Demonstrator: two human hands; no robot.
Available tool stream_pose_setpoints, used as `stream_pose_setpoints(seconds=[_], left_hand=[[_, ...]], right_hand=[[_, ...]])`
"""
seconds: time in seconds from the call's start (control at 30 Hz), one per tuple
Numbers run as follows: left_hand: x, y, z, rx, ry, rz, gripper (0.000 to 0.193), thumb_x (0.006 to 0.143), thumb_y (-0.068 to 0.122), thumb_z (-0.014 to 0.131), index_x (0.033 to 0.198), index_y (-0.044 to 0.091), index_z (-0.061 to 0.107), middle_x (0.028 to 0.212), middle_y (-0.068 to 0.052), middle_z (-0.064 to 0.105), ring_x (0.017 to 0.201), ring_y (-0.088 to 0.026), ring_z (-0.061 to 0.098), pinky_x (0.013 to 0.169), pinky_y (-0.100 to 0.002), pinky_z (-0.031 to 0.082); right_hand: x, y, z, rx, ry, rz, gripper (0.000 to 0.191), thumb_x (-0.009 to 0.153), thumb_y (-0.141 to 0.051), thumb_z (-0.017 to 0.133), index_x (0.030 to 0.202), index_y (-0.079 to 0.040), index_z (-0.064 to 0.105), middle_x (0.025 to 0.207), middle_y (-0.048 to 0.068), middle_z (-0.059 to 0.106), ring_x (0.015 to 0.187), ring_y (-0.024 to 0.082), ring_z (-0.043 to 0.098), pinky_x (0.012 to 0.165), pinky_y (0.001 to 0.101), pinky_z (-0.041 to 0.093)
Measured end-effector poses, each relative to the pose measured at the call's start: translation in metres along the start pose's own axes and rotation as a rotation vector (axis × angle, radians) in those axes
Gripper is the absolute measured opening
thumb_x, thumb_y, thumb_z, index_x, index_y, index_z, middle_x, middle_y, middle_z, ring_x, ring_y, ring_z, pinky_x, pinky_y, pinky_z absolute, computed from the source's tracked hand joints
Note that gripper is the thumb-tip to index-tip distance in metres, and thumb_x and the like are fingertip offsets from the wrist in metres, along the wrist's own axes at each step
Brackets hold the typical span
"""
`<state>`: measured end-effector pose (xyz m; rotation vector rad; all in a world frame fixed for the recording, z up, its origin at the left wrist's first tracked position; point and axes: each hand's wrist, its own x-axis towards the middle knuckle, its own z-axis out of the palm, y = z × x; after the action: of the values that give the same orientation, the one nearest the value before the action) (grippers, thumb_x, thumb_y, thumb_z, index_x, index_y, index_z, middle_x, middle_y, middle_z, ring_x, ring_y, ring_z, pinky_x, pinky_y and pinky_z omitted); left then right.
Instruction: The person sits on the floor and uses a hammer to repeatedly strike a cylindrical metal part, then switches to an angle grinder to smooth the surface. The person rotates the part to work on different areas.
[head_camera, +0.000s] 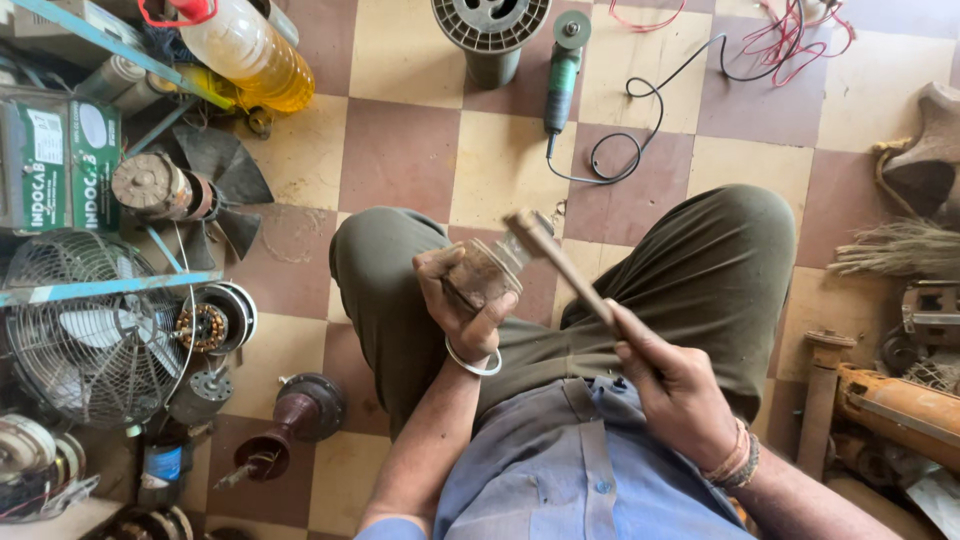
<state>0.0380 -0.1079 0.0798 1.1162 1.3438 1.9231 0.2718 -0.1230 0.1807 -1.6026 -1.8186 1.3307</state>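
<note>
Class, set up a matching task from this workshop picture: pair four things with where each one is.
Things:
1. rusty brown cylindrical motor part
2. wooden-handled hammer
3. green angle grinder with black cable
4. clear plastic bottle of yellow liquid

Places:
A. top left, by the shelf
B. on the checkered floor ahead of the knees
C. in the left hand
D. in the right hand

Pairs: 1-C, 2-D, 3-B, 4-A

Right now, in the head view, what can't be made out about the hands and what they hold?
- Rusty motor part: its near side is hidden by the left hand.
- Wooden-handled tool: head blurred, so its kind is unclear; the grip end is buried in the right hand.
- Whether the tool touches the part: too blurred to tell.
</note>
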Motion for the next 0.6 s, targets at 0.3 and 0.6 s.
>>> stream_pose_setpoints(seconds=[0.3, 0.6], left_hand=[[0.004, 0.0, 0.001, -0.236, 0.073, -0.144, 0.057, 0.073, 0.01, 0.075, 0.125, 0.004, 0.051, 0.113, -0.002, 0.044, 0.105, -0.014, 0.046, 0.097, -0.031, 0.044], [0.003, -0.017, -0.008, -0.544, 0.143, -0.385, 0.057, 0.077, 0.001, 0.071, 0.131, 0.003, 0.052, 0.115, -0.01, 0.062, 0.106, -0.02, 0.061, 0.099, -0.033, 0.052]], right_hand=[[0.002, 0.001, 0.007, 0.033, 0.058, -0.241, 0.048, 0.096, -0.003, 0.063, 0.144, -0.007, 0.057, 0.071, 0.008, 0.063, 0.066, 0.004, 0.055, 0.06, 0.0234, 0.05], [0.007, 0.007, 0.011, 0.023, 0.054, -0.262, 0.048, 0.096, -0.002, 0.061, 0.144, -0.006, 0.057, 0.071, 0.011, 0.06, 0.064, 0.006, 0.054, 0.061, 0.0229, 0.049]])
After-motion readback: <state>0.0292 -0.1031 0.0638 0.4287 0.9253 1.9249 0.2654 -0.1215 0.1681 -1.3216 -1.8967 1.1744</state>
